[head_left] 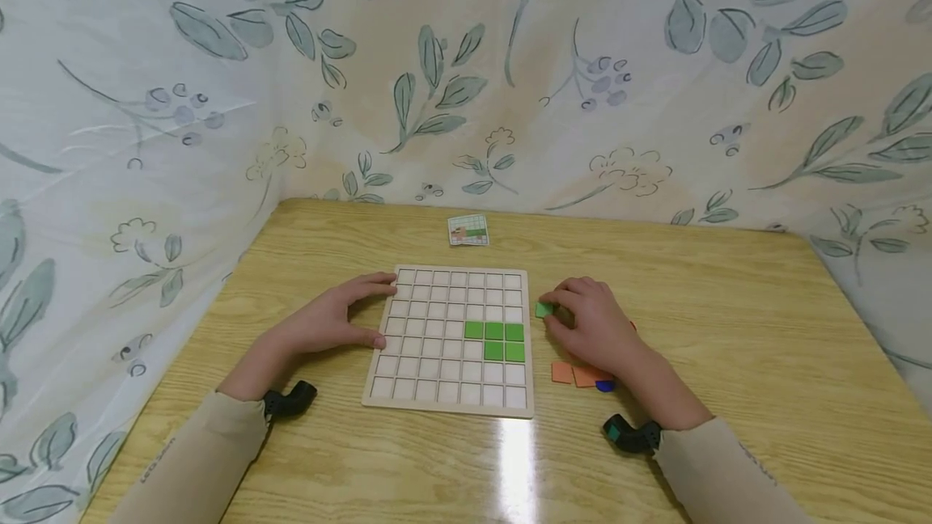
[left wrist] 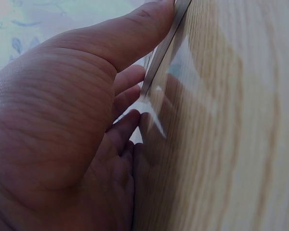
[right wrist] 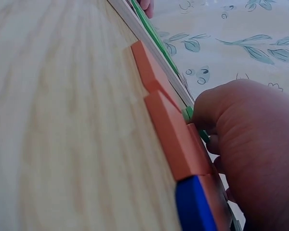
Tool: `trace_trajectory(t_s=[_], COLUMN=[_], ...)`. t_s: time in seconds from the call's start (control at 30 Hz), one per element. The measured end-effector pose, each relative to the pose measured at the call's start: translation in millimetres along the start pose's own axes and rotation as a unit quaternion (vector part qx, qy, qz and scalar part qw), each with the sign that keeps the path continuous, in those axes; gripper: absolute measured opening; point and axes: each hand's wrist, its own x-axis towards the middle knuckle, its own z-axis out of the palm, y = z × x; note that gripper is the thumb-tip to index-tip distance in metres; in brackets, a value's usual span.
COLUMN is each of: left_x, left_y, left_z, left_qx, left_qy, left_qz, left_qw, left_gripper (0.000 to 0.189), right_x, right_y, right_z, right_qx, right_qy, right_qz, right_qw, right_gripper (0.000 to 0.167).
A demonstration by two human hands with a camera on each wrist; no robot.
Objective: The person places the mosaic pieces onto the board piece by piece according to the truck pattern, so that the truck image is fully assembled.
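A wooden grid board [head_left: 429, 378] lies on the table, with several green square tiles [head_left: 493, 331] set in cells at its right side. At its left edge, my left hand [head_left: 328, 318] rests with thumb and fingertips touching the rim; in the left wrist view the thumb [left wrist: 139, 29] lies along that edge. Just right of the board, my right hand [head_left: 591, 326] pinches a loose green tile [head_left: 543, 310] between thumb and fingers. In the right wrist view this tile [right wrist: 188, 113] is mostly hidden by the hand.
Orange tiles [head_left: 561, 372] and a blue piece [head_left: 605, 386] lie near the right wrist. Under that hand, a bit of red [head_left: 633, 327] peeks out. A small printed card [head_left: 468, 230] lies behind the board. Floral cloth [head_left: 466, 63] hangs behind the wooden table [head_left: 699, 281].
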Motion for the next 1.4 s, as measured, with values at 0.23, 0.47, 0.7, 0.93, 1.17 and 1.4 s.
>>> trace_trajectory(t_s=[0.23, 0.47, 0.7, 0.93, 1.17, 1.4], left_x=[-0.7, 0.4, 1.7, -0.1, 1.9, 1.0], left_y=[-0.9, -0.4, -0.4, -0.4, -0.6, -2.2], left_z=[0.6, 1.1, 2.2, 2.5, 2.4, 3.3], left_qx=[-0.002, -0.002, -0.002, 0.002, 0.001, 0.006], left_qy=[0.000, 0.001, 0.001, 0.005, 0.004, 0.007], left_qz=[-0.002, 0.000, 0.001, -0.001, 0.004, -0.001], left_qw=[1.0000, 1.0000, 1.0000, 1.0000, 1.0000, 1.0000], left_gripper=[0.092, 0.091, 0.091, 0.092, 0.092, 0.091], right_x=[0.2, 0.8, 2.8, 7.1, 12.7, 13.1], right_y=[1.9, -1.1, -14.1, -36.7, -54.8, -64.5], right_z=[1.7, 0.4, 4.6, 17.8, 29.4, 37.0], right_qx=[0.005, 0.030, 0.063, 0.064, 0.064, 0.049], right_qy=[0.003, 0.034, 0.052, 0.022, 0.022, 0.005], right_qz=[0.001, -0.013, -0.047, -0.072, -0.133, -0.147], right_qw=[1.0000, 0.9989, 0.9955, 0.9951, 0.9887, 0.9879], right_gripper=[0.022, 0.024, 0.021, 0.021, 0.019, 0.019])
